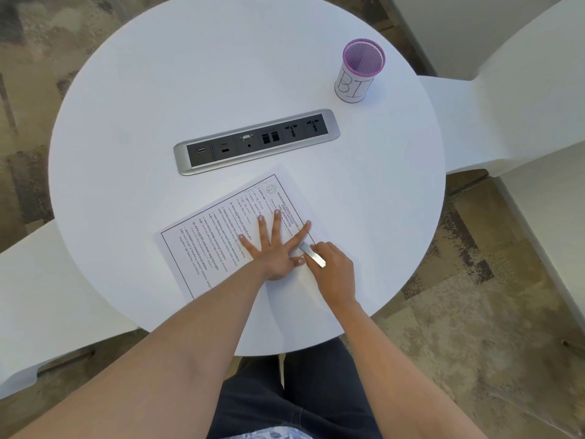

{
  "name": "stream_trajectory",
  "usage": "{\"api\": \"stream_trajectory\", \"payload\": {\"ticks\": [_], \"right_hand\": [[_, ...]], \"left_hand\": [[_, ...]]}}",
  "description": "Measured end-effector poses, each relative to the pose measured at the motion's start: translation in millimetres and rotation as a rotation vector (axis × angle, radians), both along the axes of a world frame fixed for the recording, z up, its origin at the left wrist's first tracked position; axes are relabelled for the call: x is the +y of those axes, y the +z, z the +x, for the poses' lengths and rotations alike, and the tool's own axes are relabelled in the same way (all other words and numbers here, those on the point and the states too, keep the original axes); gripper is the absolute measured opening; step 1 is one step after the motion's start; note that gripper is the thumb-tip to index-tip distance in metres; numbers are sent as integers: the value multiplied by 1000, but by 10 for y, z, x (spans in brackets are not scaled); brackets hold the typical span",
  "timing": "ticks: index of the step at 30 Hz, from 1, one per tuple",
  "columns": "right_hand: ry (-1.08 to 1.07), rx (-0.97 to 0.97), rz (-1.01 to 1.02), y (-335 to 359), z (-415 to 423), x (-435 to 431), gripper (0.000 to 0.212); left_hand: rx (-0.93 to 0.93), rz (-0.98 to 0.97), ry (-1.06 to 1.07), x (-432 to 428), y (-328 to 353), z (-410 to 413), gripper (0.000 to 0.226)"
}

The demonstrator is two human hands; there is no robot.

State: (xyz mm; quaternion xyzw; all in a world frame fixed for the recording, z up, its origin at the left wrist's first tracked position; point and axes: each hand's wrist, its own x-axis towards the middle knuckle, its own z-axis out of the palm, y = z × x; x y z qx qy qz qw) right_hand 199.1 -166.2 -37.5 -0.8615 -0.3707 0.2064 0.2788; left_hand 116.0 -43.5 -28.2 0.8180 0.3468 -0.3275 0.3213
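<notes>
A printed sheet of paper (218, 236) lies on the round white table (158, 90), turned at an angle near the front edge. My left hand (273, 248) lies flat on the sheet with fingers spread, pressing it down. My right hand (334, 270) grips a small silver metal tool (313, 255), its tip touching the paper just beside my left index finger. What kind of tool it is cannot be told.
A silver socket panel (256, 141) with ports and outlets is set into the table's middle. A purple mesh cup (359, 69) with a white paper label stands at the back right. White chairs (506, 99) surround the table.
</notes>
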Motion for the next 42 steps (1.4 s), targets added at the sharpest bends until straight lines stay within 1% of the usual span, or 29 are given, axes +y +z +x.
{"api": "stream_trajectory", "payload": {"ticks": [2,5,7,12,18,21,25,27,29,32,36,39,42], "right_hand": [[-37,23,-6,-9,-17,-48,19],[-76,45,-12,3,-22,-102,15],[-81,57,-31,10,-17,-102,13],[-98,94,-72,14,-2,-24,17],[-81,72,-76,10,1,4,18],[31,2,-80,12,53,-8,17],[283,-176,-58,31,153,51,15],[312,-215,-43,24,149,80,13],[246,-186,-19,2,118,54,12],[86,-89,10,-24,68,-70,10],[-91,-4,-12,-18,113,-156,10],[-165,28,5,24,195,-137,13],[-195,18,-5,94,248,-117,12]], "left_hand": [[3,-5,-5,8,-7,-3,71],[8,-5,-1,8,-38,-2,72],[5,-3,0,6,-57,0,72],[-15,-14,6,10,-85,-16,72],[-15,-14,5,8,-72,-17,70],[-21,-20,6,5,-68,-21,70],[-27,-25,23,2,-62,-11,71],[-30,-25,34,-3,-62,-17,72],[-31,-26,33,2,-69,-23,73],[-22,-25,18,11,-87,-24,72],[-29,-19,18,9,-106,-25,73],[-44,-20,27,1,-123,-31,74],[-66,-19,38,-5,-136,-45,74]]}}
